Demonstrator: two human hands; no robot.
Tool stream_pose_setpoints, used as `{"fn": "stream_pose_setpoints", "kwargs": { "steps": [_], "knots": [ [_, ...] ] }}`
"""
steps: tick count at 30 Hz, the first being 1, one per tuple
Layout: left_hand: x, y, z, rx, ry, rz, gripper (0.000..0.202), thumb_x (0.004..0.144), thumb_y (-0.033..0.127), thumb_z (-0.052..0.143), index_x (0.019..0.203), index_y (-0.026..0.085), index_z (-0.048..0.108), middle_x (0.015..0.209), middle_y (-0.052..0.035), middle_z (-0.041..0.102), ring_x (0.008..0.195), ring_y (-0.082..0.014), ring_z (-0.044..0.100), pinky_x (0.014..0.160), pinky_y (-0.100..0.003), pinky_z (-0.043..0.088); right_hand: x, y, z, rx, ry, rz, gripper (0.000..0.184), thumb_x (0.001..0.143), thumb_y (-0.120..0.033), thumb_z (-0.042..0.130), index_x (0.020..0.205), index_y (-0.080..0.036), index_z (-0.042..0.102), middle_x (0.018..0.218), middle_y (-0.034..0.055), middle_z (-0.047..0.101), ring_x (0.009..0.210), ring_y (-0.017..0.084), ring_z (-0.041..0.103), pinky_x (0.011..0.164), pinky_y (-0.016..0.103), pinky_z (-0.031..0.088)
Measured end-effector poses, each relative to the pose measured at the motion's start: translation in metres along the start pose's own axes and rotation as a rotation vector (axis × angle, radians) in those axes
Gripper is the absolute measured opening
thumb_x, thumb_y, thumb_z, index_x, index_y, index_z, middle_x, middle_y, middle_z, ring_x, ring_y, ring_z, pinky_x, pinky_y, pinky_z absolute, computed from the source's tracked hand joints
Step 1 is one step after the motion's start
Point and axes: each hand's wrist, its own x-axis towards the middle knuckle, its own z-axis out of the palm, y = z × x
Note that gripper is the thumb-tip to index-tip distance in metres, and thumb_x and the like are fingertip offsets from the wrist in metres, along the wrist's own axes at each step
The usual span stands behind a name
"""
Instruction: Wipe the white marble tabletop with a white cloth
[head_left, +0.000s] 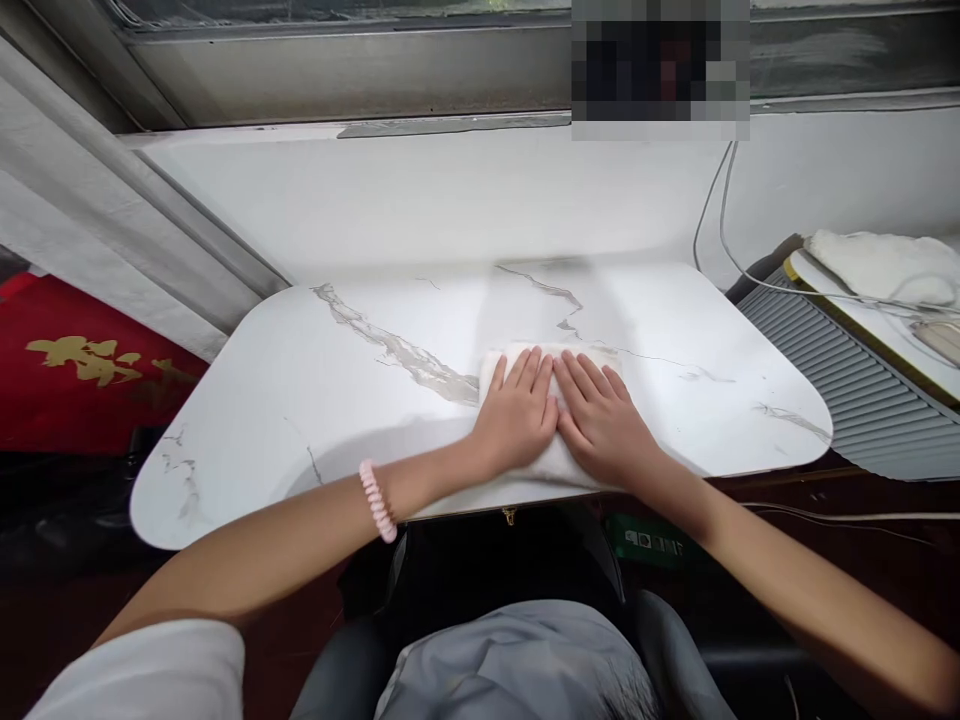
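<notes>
A white folded cloth [551,462] lies flat near the front edge of a white marble-patterned table [390,320]. My left hand [521,410] rests flat on the cloth's left part, fingers stretched forward. Beside it, my right hand [600,410] presses flat on the right part, its fingers also stretched out. The two hands meet at the thumbs and forefingers. Both palms hide much of the cloth. A pink coiled band [377,500] circles my left wrist.
A white wall and a window sill [450,130] stand behind the table. To the right are a grey ribbed surface [847,390], a white fluffy cloth [885,265] and hanging cables [724,200]. At the left hangs a red item with gold lettering [97,365].
</notes>
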Motion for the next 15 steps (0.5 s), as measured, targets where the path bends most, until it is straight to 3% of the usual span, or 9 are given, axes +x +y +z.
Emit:
{"fn": "stream_pose_setpoints", "kwargs": {
  "steps": [8, 11, 15],
  "knots": [
    [0.142, -0.045, -0.012, 0.0, 0.019, -0.042, 0.06, 0.101, 0.026, 0.027, 0.158, 0.005, 0.029, 0.168, -0.0135, 0.025, 0.156, -0.023, 0.02, 0.129, -0.045, 0.009, 0.135, 0.063, -0.002, 0.037, -0.104, 0.076, 0.066, 0.101, -0.034, 0.025, 0.162, -0.008, 0.025, 0.169, 0.0121, 0.02, 0.156, 0.029, 0.02, 0.125, 0.052, 0.019],
    [0.173, -0.053, -0.012, -0.007, 0.063, -0.079, 0.061, 0.101, 0.024, 0.025, 0.157, 0.003, 0.03, 0.167, -0.0147, 0.027, 0.156, -0.023, 0.021, 0.129, -0.045, 0.01, 0.166, 0.082, -0.001, 0.061, -0.105, 0.069, 0.066, 0.101, -0.034, 0.026, 0.162, -0.009, 0.024, 0.169, 0.0111, 0.02, 0.156, 0.028, 0.02, 0.125, 0.05, 0.018],
    [0.193, -0.057, -0.012, -0.016, 0.093, -0.08, 0.06, 0.1, 0.024, 0.027, 0.156, 0.006, 0.033, 0.166, -0.0138, 0.031, 0.155, -0.0231, 0.025, 0.129, -0.045, 0.013, 0.185, 0.097, 0.005, 0.11, -0.051, 0.061, 0.064, 0.1, -0.034, 0.028, 0.16, -0.012, 0.03, 0.168, 0.0101, 0.025, 0.155, 0.027, 0.023, 0.125, 0.05, 0.019]
  ]
}}
